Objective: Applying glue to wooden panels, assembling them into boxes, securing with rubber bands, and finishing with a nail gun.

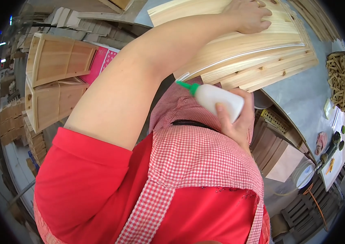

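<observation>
My right hand [237, 122] grips a white squeeze glue bottle [220, 101] with a green nozzle. The bottle is tilted, its tip pointing left beside the near corner of a pale wooden panel [278, 63]. A bead of white glue [245, 54] runs in a long line across the panel and loops at its near end. My left arm reaches far across, and my left hand [249, 15] rests on the panel's far part. Its fingers are bent and slightly apart, a ring on one; nothing shows in them.
The panel lies on a grey worktable [298, 99]. A basket of tan strips [340, 79] stands at the right. Stacked boards [266, 148] and a white bucket [303, 175] sit below the table edge. Wooden boxes [60, 61] are stacked at the left.
</observation>
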`<state>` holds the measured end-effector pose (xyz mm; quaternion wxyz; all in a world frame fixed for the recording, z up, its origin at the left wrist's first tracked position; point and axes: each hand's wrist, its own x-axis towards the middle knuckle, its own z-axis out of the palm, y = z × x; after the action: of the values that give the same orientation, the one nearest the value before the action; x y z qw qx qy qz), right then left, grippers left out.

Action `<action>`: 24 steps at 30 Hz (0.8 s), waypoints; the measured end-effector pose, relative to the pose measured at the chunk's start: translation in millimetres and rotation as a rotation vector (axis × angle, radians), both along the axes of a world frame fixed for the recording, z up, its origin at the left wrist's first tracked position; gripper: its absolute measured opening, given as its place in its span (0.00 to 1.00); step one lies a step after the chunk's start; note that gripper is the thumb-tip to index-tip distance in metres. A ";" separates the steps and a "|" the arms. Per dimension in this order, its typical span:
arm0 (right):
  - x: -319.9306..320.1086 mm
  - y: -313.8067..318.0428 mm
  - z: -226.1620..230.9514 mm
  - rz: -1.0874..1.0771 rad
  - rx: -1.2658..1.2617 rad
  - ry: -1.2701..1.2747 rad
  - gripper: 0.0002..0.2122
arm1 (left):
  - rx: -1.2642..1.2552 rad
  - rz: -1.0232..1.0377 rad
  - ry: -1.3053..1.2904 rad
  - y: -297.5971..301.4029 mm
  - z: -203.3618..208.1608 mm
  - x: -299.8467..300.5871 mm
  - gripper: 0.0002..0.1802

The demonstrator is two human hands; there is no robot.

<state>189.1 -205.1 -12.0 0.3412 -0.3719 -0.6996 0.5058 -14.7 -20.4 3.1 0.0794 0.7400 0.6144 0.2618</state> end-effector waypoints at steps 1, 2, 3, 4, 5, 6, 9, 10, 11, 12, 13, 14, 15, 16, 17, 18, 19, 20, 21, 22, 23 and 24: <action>-0.5 0.9 -0.8 0.049 -0.019 -0.013 0.21 | 0.022 -0.007 0.026 1.4 -2.8 -0.7 0.21; 0.0 1.7 -1.5 0.074 -0.052 -0.013 0.22 | 0.046 -0.019 0.050 4.4 -6.1 0.0 0.21; 2.9 3.8 -2.1 0.042 -0.184 0.072 0.22 | 0.031 -0.012 0.062 6.4 -10.2 0.0 0.21; 6.9 9.0 -3.7 -0.029 -0.200 0.153 0.21 | 0.029 -0.017 0.069 10.1 -14.4 0.9 0.21; 12.7 16.6 -5.7 -0.114 -0.207 0.232 0.21 | 0.060 0.018 0.108 12.5 -19.2 1.8 0.23; 24.7 26.7 -5.6 -0.199 -0.251 0.256 0.19 | 0.055 0.039 0.136 16.6 -22.7 3.6 0.25; 63.8 75.3 -8.6 -0.534 -0.181 0.332 0.18 | 0.163 0.038 0.155 20.9 -28.3 5.3 0.23; 80.5 91.2 -7.9 -0.606 -0.191 0.365 0.18 | 0.147 0.045 0.159 20.7 -28.1 5.1 0.23; 93.1 109.3 -9.4 -0.716 -0.151 0.356 0.19 | 0.178 0.010 0.155 20.9 -27.2 4.6 0.23; 105.4 127.6 -10.8 -0.808 -0.103 0.365 0.19 | 0.134 0.012 0.142 20.2 -26.1 4.1 0.24; 116.8 144.6 -12.4 -0.853 -0.093 0.359 0.20 | 0.090 0.018 0.131 20.0 -24.9 3.7 0.24; 126.2 160.2 -13.3 -0.882 -0.069 0.357 0.20 | 0.101 0.003 0.136 20.0 -23.4 3.6 0.24; 133.0 174.2 -14.8 -0.926 -0.054 0.352 0.20 | 0.091 0.004 0.143 19.9 -22.3 3.7 0.24; 138.8 185.7 -15.8 -0.932 -0.048 0.361 0.20 | 0.104 -0.002 0.146 20.1 -20.8 4.2 0.24; 143.1 196.4 -17.0 -0.933 -0.053 0.349 0.20 | 0.091 0.003 0.156 20.1 -19.6 4.9 0.24; 145.6 207.0 -18.5 -0.932 -0.060 0.337 0.20 | 0.076 0.007 0.160 20.2 -18.2 5.8 0.24; 146.3 217.4 -20.6 -0.939 -0.053 0.341 0.21 | 0.082 0.006 0.159 20.2 -16.9 6.7 0.24; 146.6 226.8 -23.3 -0.942 -0.051 0.347 0.21 | 0.062 0.008 0.167 19.9 -15.7 7.6 0.24; 146.5 236.1 -26.3 -0.956 -0.054 0.311 0.22 | 0.079 0.004 0.177 20.0 -14.5 8.4 0.23; 146.4 244.0 -30.0 -0.970 -0.058 0.273 0.23 | 0.104 0.001 0.181 19.8 -13.6 8.9 0.22; 146.3 251.2 -34.3 -0.972 -0.056 0.275 0.23 | 0.096 -0.002 0.186 19.6 -12.9 9.4 0.22; 146.3 257.9 -38.6 -0.980 -0.031 0.275 0.23 | 0.095 -0.001 0.183 19.5 -12.3 9.6 0.22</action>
<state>335.4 52.8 -50.6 0.6218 -0.5913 -0.3841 0.3408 -5.2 -0.9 -9.2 -0.0119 0.7641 0.6056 0.2219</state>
